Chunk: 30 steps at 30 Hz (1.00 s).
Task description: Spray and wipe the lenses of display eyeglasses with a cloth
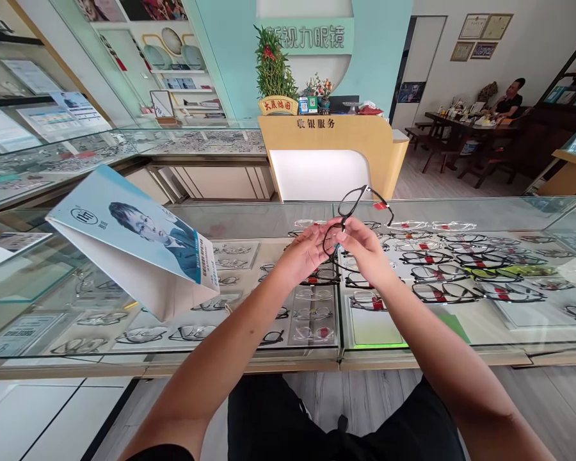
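The glass-topped bench (413, 357) was cut off at both side edges of the view. Its contents were seen only through reflections, so many of the displayed frames (461, 275) under the glass could be made out only as faint outlines, most of all on the left. Behind it, a yellow cashier desk (331, 137) was partly blocked by the raised hands. A folded card sign (139, 246) was stood like a tent on the bench at the left, and its printed text was too small to be read. A seated person (511, 99) was seen far off at a table on the right, with little detail to be told.

Both forearms were stretched forward from the bottom edge and drawn together above the middle of the bench. The left hand (307, 253) was turned palm inward with its fingers curled. The right hand (367, 246) was set just beside it, with its fingers bent toward the left.

A black spectacle frame (360, 206) was held between them, above the glass and clear of it. Both hands were closed on its lower part at the fingertips. The lower lens rim was largely hidden by the fingers, so the exact points of grip could not be told. A small red tag (380, 205) was seen on the frame's raised side.
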Each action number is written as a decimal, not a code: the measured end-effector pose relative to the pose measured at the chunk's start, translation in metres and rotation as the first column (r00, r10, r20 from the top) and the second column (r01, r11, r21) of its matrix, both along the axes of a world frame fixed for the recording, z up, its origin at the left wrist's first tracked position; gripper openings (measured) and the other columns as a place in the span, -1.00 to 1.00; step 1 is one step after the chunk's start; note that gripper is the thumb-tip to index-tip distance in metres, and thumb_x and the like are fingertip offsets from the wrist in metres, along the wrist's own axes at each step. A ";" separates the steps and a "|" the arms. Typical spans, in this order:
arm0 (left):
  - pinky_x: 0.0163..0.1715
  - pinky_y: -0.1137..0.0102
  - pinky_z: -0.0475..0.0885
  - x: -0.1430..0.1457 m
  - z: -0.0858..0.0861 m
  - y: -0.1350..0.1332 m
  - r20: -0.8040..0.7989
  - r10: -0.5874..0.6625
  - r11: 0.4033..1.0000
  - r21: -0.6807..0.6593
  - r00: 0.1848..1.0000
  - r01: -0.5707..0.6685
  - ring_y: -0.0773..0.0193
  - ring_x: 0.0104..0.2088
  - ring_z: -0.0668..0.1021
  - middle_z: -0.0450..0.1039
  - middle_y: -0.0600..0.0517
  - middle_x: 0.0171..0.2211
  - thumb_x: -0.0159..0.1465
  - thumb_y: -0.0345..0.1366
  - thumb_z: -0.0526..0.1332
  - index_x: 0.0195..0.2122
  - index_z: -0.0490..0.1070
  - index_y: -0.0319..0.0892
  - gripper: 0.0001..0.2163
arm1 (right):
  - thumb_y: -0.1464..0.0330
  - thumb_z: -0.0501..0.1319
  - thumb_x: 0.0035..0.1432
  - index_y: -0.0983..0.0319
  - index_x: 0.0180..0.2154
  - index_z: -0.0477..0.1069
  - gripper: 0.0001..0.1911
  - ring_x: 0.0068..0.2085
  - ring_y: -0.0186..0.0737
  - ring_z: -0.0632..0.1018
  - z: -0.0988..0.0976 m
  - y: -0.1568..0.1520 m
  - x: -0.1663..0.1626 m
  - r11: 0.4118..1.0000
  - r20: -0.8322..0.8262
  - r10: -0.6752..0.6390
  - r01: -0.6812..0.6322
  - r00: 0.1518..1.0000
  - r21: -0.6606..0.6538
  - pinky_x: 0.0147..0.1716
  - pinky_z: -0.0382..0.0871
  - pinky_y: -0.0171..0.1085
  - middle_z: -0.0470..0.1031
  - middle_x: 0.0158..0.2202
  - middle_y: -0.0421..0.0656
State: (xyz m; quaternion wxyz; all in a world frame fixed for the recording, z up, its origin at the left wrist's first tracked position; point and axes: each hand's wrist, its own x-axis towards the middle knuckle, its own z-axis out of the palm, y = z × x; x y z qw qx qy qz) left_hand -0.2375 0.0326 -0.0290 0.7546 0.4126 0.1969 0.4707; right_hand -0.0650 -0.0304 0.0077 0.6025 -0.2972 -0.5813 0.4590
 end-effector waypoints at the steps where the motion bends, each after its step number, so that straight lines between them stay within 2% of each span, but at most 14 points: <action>1: -0.14 0.36 0.58 0.001 -0.001 0.000 0.029 -0.032 0.999 -0.022 0.999 0.032 0.23 -0.12 0.71 0.73 0.04 -0.08 0.11 0.00 0.74 -0.17 0.67 -0.07 -0.58 | -0.24 0.53 0.17 0.02 -0.13 0.54 -0.44 -0.10 -0.03 0.68 0.001 -0.001 0.001 1.000 -0.029 0.019 -0.020 0.999 -0.014 -0.08 0.67 -0.03 0.72 0.01 -0.11; 3: -0.19 0.39 0.56 0.001 -0.002 -0.001 0.056 -0.075 0.996 -0.038 0.996 0.077 0.27 -0.15 0.69 0.70 0.07 -0.11 0.12 -0.02 0.74 -0.13 0.67 -0.05 -0.57 | -0.23 0.54 0.15 0.02 -0.14 0.58 -0.45 -0.09 -0.01 0.70 0.003 -0.001 0.002 0.998 -0.054 0.045 -0.047 0.998 -0.037 -0.06 0.67 -0.01 0.73 -0.01 -0.11; 7: -0.17 0.34 0.54 0.000 -0.001 -0.005 0.038 -0.112 0.994 0.001 0.993 0.112 0.26 -0.18 0.63 0.64 0.09 -0.16 0.09 0.01 0.76 -0.05 0.66 0.00 -0.50 | -0.21 0.58 0.08 0.04 -0.16 0.59 -0.44 0.04 0.08 0.74 0.004 -0.002 0.002 0.993 -0.120 0.076 -0.086 0.990 -0.084 0.11 0.67 0.08 0.75 -0.07 -0.10; 11: -0.16 0.35 0.50 0.000 0.001 -0.008 0.033 -0.117 0.991 0.069 0.993 0.114 0.29 -0.21 0.57 0.61 0.08 -0.15 0.02 0.04 0.78 -0.10 0.67 -0.01 -0.48 | -0.14 0.61 0.07 0.07 -0.18 0.57 -0.46 0.14 0.15 0.74 0.005 -0.002 0.002 0.977 -0.230 0.147 -0.178 0.962 -0.118 0.21 0.67 0.17 0.78 -0.03 -0.03; 16: -0.15 0.35 0.51 -0.001 0.005 -0.007 0.082 -0.109 0.989 0.111 0.991 0.100 0.34 -0.23 0.57 0.66 0.05 -0.06 0.14 -0.05 0.74 -0.30 0.65 -0.09 -0.64 | -0.07 0.63 0.10 0.11 -0.15 0.59 -0.49 0.24 0.15 0.72 0.008 -0.003 0.003 0.966 -0.298 0.190 -0.232 0.936 -0.113 0.24 0.67 0.14 0.79 0.03 0.00; 20: -0.18 0.36 0.52 -0.004 0.008 -0.007 0.088 -0.092 0.992 0.093 0.992 0.083 0.32 -0.21 0.60 0.73 0.00 0.03 0.16 -0.16 0.73 -0.29 0.70 -0.10 -0.72 | -0.01 0.62 0.15 0.15 -0.13 0.65 -0.55 0.24 0.15 0.72 0.011 -0.003 0.005 0.961 -0.321 0.217 -0.259 0.922 -0.093 0.22 0.70 0.09 0.80 0.03 0.01; 26: -0.21 0.37 0.53 -0.005 0.008 -0.007 0.063 -0.082 0.993 0.088 0.995 0.076 0.29 -0.21 0.61 0.75 0.01 -0.03 0.13 -0.18 0.74 -0.33 0.67 -0.11 -0.71 | -0.01 0.61 0.15 0.16 -0.15 0.63 -0.55 0.24 0.18 0.72 0.013 -0.003 0.009 0.948 -0.326 0.252 -0.300 0.911 -0.108 0.19 0.71 0.12 0.78 0.10 0.05; 30: -0.20 0.37 0.54 -0.005 0.009 -0.007 0.050 -0.060 0.992 0.115 0.997 0.054 0.31 -0.23 0.60 0.74 0.02 -0.05 0.13 -0.14 0.74 -0.32 0.67 -0.10 -0.69 | 0.02 0.58 0.20 0.16 -0.16 0.62 -0.59 0.24 0.17 0.72 0.014 -0.003 0.009 0.946 -0.316 0.264 -0.308 0.911 -0.097 0.18 0.72 0.12 0.78 0.07 0.04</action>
